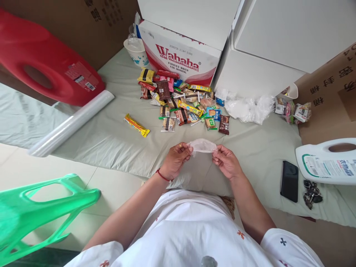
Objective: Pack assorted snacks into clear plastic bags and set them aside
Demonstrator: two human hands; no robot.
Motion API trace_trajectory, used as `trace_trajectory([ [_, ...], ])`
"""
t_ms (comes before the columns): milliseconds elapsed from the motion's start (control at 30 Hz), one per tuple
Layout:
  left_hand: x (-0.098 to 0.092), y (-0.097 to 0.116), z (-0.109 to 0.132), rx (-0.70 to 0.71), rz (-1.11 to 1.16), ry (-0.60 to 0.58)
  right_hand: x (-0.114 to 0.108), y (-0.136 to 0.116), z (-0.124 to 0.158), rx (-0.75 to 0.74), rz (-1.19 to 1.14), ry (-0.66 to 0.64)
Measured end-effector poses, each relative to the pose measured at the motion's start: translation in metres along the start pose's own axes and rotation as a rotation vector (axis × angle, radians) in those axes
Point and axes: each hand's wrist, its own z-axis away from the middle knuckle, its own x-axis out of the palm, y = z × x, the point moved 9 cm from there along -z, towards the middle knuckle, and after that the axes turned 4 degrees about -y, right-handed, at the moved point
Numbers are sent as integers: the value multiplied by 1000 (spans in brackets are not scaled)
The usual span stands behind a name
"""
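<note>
Between my two hands a small clear plastic bag (204, 145) is stretched sideways, its mouth pulled into a narrow oval. My left hand (176, 159), with a red cord at the wrist, pinches the bag's left end. At the right end, the fingers of my right hand (226, 160) are closed on the plastic. Just beyond lies a heap of wrapped snacks (182, 115) in mixed colours. One yellow snack stick (137, 125) lies apart to the left, and a brown cocoa packet (224, 124) sits at the heap's right edge.
A white Wahaha carton (180, 55) stands behind the snacks, with crumpled clear bags (249, 107) to its right. On the left are a red jug (50, 59), a plastic roll (73, 124) and a green stool (47, 207). A phone (289, 181), keys (312, 194) and white jug (328, 163) lie right.
</note>
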Motion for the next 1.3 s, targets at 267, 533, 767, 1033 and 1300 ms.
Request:
trace_trajectory([
  [267,9,-5,4,-66,97,-106,-21,4,-1,17,-274,123],
  [533,4,1,6,-36,159,-132,-30,-33,17,-327,195,322],
  [767,11,1,10,-24,125,-143,30,-44,23,-435,975,13],
  [1033,0,-15,14,-312,1,-82,52,-45,30,-563,1050,-222],
  [1300,19,-8,12,-210,-364,-275,67,-55,46,-733,1152,-253],
])
